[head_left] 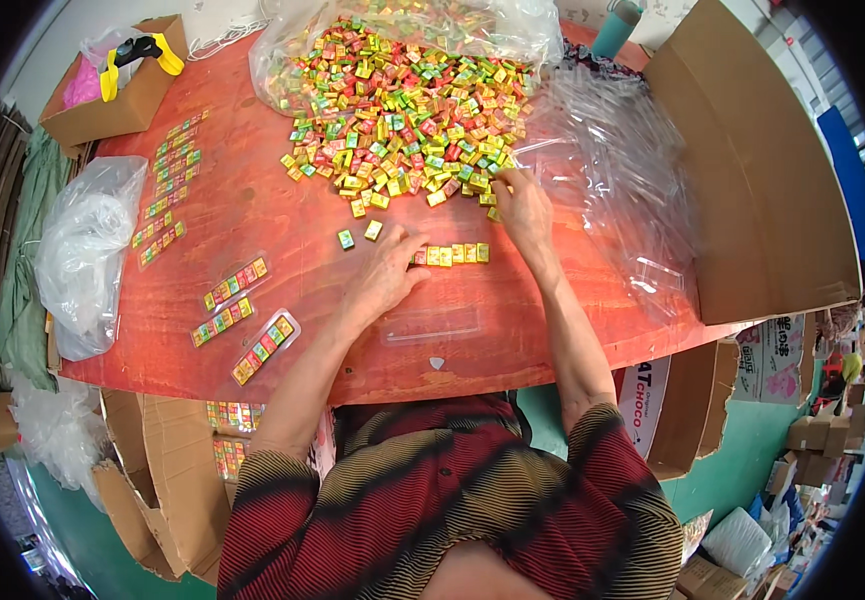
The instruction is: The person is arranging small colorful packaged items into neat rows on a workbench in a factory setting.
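A short row of small yellow boxes stands on the red table, with a red one at its left end. My left hand has its thumb and fingers curled around that left end. My right hand pinches at the near right edge of a big heap of small boxes, coloured yellow, green and red; its fingertips close on a small yellow box, partly hidden. Two loose boxes lie left of the row. Nearer me lies a clear plastic tray, hard to see against the table.
Filled trays lie at the left, with more small-box rows behind. A clear bag rests by the left edge. Stacked clear trays and a tall cardboard sheet stand right. An open carton sits far left.
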`<action>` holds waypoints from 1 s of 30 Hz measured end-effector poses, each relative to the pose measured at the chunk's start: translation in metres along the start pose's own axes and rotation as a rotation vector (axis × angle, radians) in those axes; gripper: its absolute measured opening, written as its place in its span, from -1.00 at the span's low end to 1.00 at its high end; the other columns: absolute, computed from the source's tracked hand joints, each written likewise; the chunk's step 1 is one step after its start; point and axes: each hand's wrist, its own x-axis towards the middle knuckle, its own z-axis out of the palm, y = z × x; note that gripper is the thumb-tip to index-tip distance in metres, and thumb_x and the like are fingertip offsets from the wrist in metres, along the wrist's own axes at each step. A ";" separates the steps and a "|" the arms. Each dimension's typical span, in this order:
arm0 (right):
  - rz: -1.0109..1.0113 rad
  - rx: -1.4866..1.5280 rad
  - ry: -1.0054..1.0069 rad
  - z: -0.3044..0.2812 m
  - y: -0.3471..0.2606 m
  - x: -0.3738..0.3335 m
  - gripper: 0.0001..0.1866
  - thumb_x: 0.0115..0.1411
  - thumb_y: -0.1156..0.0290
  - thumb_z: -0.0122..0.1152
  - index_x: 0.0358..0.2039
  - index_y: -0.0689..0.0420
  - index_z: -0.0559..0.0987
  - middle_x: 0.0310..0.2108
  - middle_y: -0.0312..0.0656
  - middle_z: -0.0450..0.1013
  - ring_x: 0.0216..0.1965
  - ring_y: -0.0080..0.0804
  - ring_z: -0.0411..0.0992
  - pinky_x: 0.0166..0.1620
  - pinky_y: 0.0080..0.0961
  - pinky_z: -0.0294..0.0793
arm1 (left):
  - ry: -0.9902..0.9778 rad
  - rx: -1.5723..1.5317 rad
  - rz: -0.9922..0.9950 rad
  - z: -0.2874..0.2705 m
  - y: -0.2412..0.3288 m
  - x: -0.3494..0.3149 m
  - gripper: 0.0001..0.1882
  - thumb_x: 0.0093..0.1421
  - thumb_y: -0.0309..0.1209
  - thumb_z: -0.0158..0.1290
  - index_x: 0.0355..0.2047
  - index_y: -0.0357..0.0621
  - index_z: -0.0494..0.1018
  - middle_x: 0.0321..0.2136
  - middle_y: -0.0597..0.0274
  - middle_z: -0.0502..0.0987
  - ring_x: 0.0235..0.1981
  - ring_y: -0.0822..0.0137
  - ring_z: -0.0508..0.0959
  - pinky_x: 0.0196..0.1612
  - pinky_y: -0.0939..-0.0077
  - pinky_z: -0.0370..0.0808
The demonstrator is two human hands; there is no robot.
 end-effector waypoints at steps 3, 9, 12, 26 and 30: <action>-0.033 -0.104 -0.019 0.011 -0.012 0.012 -0.79 0.04 0.35 0.07 -0.32 0.16 0.53 -0.36 -0.03 0.42 -0.26 -0.08 0.39 -0.22 -0.28 0.37 | 0.036 -0.016 0.009 0.006 -0.002 0.000 -0.51 -0.08 -0.41 0.17 -0.09 -0.13 0.35 -0.26 0.08 0.29 -0.18 0.08 0.38 -0.16 0.27 0.36; -0.099 -0.273 -0.079 0.042 -0.017 0.027 -0.80 -0.08 0.34 0.14 -0.43 0.16 0.51 -0.38 -0.04 0.43 -0.31 -0.04 0.38 -0.29 -0.20 0.38 | 0.125 0.060 0.094 0.013 0.005 0.007 -0.54 -0.13 -0.38 0.20 -0.15 -0.09 0.41 -0.33 0.08 0.30 -0.26 0.07 0.38 -0.22 0.26 0.35; -0.154 -0.323 -0.051 0.044 -0.011 0.032 -0.84 -0.10 0.35 0.16 -0.46 0.10 0.52 -0.45 -0.12 0.46 -0.35 -0.09 0.39 -0.33 -0.17 0.34 | 0.127 0.120 0.070 0.014 0.015 0.014 -0.60 -0.14 -0.34 0.21 -0.21 -0.02 0.48 -0.37 0.10 0.31 -0.29 0.09 0.39 -0.27 0.27 0.35; -0.111 -0.359 -0.124 0.048 -0.016 0.036 -0.82 -0.09 0.35 0.05 -0.47 0.14 0.51 -0.44 -0.13 0.47 -0.33 -0.11 0.38 -0.16 -0.13 0.23 | 0.234 0.156 0.049 0.020 0.004 0.005 -0.72 -0.14 -0.31 0.20 -0.35 0.02 0.53 -0.39 0.13 0.34 -0.30 0.09 0.41 -0.30 0.24 0.37; -0.340 -0.258 0.065 0.029 -0.014 0.016 -0.82 -0.07 0.37 0.10 -0.40 0.10 0.51 -0.44 -0.19 0.45 -0.31 -0.18 0.36 -0.04 -0.10 0.16 | 0.234 0.114 0.034 0.015 0.004 0.005 -0.73 -0.16 -0.33 0.21 -0.36 -0.01 0.52 -0.42 0.13 0.32 -0.31 0.11 0.41 -0.32 0.25 0.38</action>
